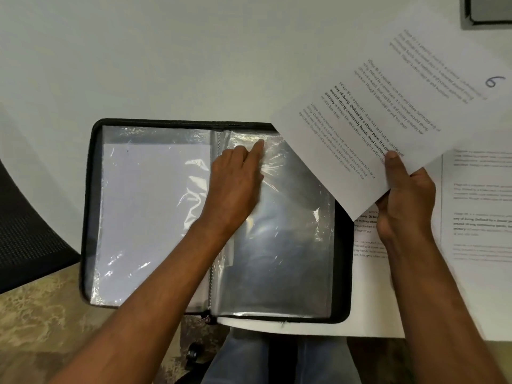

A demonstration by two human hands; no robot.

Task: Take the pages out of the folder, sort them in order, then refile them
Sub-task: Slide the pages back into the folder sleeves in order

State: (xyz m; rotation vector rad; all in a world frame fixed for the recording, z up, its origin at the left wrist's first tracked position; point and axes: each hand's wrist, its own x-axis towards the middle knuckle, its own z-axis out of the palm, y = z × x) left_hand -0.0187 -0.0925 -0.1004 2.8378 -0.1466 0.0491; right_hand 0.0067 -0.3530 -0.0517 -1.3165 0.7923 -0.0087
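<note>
Page [399,106] pinched in right hand [404,200] slants up-right; left hand [235,184] presses folder [91,217] sleeve.

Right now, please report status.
Left hand open on empty sleeve. Right hand holds page 6 above folder. Nothing blocking.

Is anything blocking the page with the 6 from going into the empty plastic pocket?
Only the left hand, lying on the empty sleeve with a finger at its top edge. The right hand holds the page above it.
</note>
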